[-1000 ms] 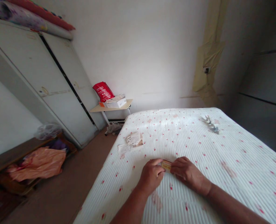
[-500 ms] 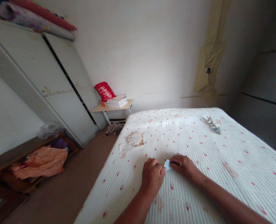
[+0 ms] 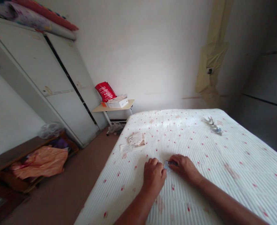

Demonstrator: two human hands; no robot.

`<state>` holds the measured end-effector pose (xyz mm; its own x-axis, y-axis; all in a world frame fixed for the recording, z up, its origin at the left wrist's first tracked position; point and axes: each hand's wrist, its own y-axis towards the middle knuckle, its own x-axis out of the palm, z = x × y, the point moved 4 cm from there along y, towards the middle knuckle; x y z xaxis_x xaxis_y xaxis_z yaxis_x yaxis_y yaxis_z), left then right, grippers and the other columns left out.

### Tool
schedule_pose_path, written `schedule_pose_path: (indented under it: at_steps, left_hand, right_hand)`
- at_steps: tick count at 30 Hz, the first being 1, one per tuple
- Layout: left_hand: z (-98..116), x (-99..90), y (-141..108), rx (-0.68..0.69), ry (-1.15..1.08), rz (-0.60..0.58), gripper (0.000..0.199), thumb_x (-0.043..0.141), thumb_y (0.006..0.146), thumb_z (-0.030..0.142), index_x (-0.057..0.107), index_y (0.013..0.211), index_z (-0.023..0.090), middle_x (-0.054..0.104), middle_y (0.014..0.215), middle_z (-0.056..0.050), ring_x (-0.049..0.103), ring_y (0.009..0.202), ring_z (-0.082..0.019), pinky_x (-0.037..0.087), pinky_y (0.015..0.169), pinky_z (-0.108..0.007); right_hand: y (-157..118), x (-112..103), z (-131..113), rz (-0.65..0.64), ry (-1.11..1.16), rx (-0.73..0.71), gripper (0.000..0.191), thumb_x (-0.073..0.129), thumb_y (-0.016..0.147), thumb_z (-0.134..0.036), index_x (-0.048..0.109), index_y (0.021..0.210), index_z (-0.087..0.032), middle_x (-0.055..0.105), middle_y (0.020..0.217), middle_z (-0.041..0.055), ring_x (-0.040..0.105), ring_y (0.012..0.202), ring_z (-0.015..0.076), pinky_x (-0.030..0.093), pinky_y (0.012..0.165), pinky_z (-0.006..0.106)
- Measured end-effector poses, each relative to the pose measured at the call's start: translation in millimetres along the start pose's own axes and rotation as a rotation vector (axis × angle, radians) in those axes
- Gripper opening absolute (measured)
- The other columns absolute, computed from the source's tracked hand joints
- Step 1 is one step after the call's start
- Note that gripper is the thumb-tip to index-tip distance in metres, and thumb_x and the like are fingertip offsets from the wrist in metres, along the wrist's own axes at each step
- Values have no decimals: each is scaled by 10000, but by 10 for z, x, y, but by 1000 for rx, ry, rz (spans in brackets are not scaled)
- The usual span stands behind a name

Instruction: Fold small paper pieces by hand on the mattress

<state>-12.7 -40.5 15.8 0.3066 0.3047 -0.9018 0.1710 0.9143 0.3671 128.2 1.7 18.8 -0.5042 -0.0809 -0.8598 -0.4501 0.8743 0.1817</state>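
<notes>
Fingertips of our left hand (image 3: 153,175) and right hand (image 3: 184,167) pinch 1 small pale packet (image 3: 167,165) flat against the mattress (image 3: 223,162); we judge it light, thin, bendable, best held by its edges.

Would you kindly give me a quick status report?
Both hands, left hand and right hand, pinch a small card on the mattress. Papers lie beyond, apart.

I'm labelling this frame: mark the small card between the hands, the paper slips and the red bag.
small card (image 3: 167,165), head view, its pale face.
paper slips (image 3: 135,139), head view, top sheet.
red bag (image 3: 105,91), head view, its front.
</notes>
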Motion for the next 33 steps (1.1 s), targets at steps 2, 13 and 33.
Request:
schedule_pose_path:
  at_steps: [2,13,33]
  left_hand:
    - [-1,1,-1,-1,1,-3,82,578,740,205,575,661,182,545,784,-23,474,818,-180,344,723,-314]
    - [1,8,-1,-9,31,-23,99,552,775,227,606,705,181,553,812,-36,474,839,-190,348,740,-326]
    - [59,16,44,-57,85,-97,137,540,804,221,648,741,165,569,824,-67,479,863,-212,363,727,-354]
  right_hand:
    - [5,6,9,-2,-9,7,161,488,788,-239,637,825,-189,666,816,23,596,770,161,392,693,247]
    - [12,7,-15,7,-53,13,159,484,784,-218,638,809,-189,666,796,16,595,753,153,384,689,239]
    - [39,5,-50,-7,-115,86,179,467,784,-195,645,783,-194,680,787,23,610,760,162,381,688,242]
